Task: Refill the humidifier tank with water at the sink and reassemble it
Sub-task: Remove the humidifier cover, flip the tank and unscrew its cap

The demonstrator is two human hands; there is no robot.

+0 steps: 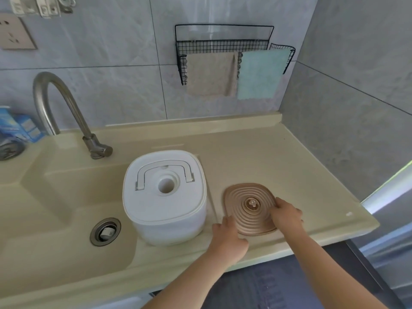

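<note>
Humidifier lid (249,208) flat on the counter (312,175) at lower right of the frame, both hands at its rim.

Nearest, the left hand (227,233) touches the ribbed tan lid's near-left edge, and the right hand (286,214) rests on its right side with fingers bent over the ridges; whether either truly grips it is hard to tell. I judge the lid was parked here to free the tank's opening. Just left of it, the white tank (165,195) stands upright at the sink (55,197) edge, handle folded flat, filling hole exposed, close to the faucet (66,112) for filling. Beyond, the beige counter meets grey tiled walls; two cloths (234,73) hang from a wire rack (223,39) at upper right.
</note>
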